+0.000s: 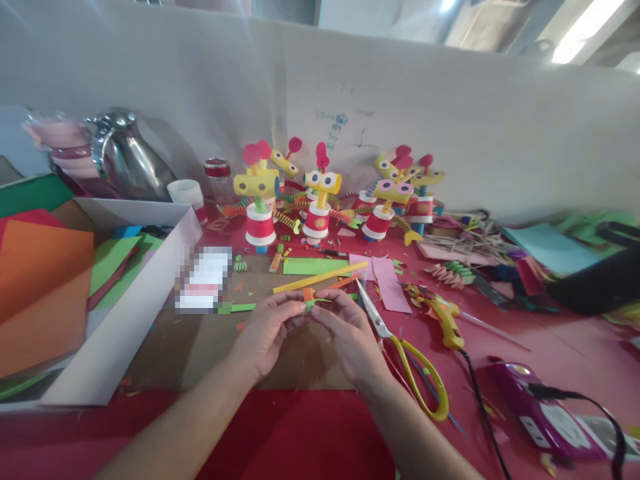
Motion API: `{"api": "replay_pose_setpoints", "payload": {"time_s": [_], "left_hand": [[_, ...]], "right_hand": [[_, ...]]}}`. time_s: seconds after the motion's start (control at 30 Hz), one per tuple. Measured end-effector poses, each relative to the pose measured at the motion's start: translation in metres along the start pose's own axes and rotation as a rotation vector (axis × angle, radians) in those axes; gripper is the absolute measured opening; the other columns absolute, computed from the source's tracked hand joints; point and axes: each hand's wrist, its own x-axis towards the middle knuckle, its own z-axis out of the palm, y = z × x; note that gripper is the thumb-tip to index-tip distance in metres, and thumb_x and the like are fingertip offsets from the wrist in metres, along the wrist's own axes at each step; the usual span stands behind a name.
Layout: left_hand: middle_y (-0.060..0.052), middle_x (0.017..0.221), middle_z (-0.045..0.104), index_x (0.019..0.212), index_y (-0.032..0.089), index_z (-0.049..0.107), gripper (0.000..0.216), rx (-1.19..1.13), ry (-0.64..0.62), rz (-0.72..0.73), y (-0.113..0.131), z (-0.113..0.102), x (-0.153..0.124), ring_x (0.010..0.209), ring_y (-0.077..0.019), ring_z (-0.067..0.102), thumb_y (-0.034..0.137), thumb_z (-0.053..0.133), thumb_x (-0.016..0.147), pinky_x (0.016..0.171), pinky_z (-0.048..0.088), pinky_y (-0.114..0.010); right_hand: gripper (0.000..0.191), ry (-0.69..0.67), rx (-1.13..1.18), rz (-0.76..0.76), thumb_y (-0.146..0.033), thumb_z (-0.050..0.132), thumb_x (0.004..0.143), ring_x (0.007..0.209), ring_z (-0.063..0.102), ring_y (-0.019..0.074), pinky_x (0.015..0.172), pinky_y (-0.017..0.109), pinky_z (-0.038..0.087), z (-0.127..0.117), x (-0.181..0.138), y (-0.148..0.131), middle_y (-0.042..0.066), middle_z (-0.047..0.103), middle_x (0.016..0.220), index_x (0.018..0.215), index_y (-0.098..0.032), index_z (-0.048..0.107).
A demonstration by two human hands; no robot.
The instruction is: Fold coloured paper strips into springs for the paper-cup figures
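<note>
My left hand [273, 330] and my right hand [349, 331] meet over a brown board [175, 353]. Between their fingertips is a small piece of folded orange and green paper [309, 299], pinched from both sides. A yellow paper strip [320, 277] lies just beyond my fingers, near a light green paper strip [315, 267]. Beside my right hand rest large scissors [383, 327] with yellow handles, blades partly under the wrist side. Pink paper strips [393, 287] lie past the scissors.
Several paper-cup figures [316, 223] stand at the back. A yellow glue gun [445, 320] with a black cord and a purple power strip [545, 407] lie right. On the left is a white box [150, 300] of coloured paper; behind it are a steel jug [130, 160] and a paper cup [186, 192].
</note>
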Motion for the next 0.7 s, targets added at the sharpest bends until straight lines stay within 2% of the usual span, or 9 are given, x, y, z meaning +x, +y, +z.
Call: {"api": "replay_pose_setpoints", "payload": {"time_s": [0.17, 0.27, 0.5, 0.7], "left_hand": [[-0.001, 0.078, 0.069, 0.082, 0.015, 0.073, 0.018, 0.013, 0.01, 0.004, -0.0032, -0.0021, 0.0021, 0.072, -0.0111, 0.06, 0.017, 0.074, 0.064, 0.073, 0.046, -0.026], [-0.001, 0.08, 0.068, 0.082, 0.015, 0.072, 0.018, 0.013, -0.006, 0.014, -0.0046, -0.0029, 0.0028, 0.073, -0.0114, 0.061, 0.016, 0.074, 0.065, 0.076, 0.045, -0.026], [-0.001, 0.082, 0.068, 0.083, 0.017, 0.069, 0.016, 0.012, -0.038, 0.048, -0.0074, 0.0, 0.0004, 0.073, -0.0119, 0.06, 0.017, 0.07, 0.068, 0.073, 0.044, -0.025], [-0.001, 0.081, 0.065, 0.083, 0.018, 0.069, 0.015, 0.132, -0.06, 0.06, -0.0036, -0.0011, -0.0002, 0.075, -0.0124, 0.057, 0.016, 0.068, 0.069, 0.074, 0.043, -0.026]], "right_hand": [[0.022, 0.013, 0.088, 0.071, -0.023, 0.075, 0.069, 0.081, 0.063, 0.015, 0.081, 0.03, 0.049, 0.0016, 0.0009, 0.0003, 0.0, 0.067, 0.087, 0.088, -0.021, 0.065], [0.021, 0.041, 0.066, 0.079, -0.025, 0.075, 0.069, 0.079, 0.063, 0.0146, 0.079, 0.029, 0.049, 0.0018, 0.0012, 0.001, 0.0, 0.068, 0.086, 0.088, -0.021, 0.066], [0.022, 0.066, -0.146, -0.043, -0.032, 0.072, 0.072, 0.084, 0.066, 0.0196, 0.082, 0.035, 0.051, 0.003, 0.0011, 0.0014, 0.004, 0.072, 0.089, 0.09, -0.02, 0.069], [0.017, 0.042, -0.228, -0.09, -0.029, 0.072, 0.071, 0.078, 0.067, 0.0193, 0.073, 0.033, 0.053, 0.0026, 0.0004, -0.0027, 0.003, 0.072, 0.081, 0.085, -0.02, 0.068]]}}
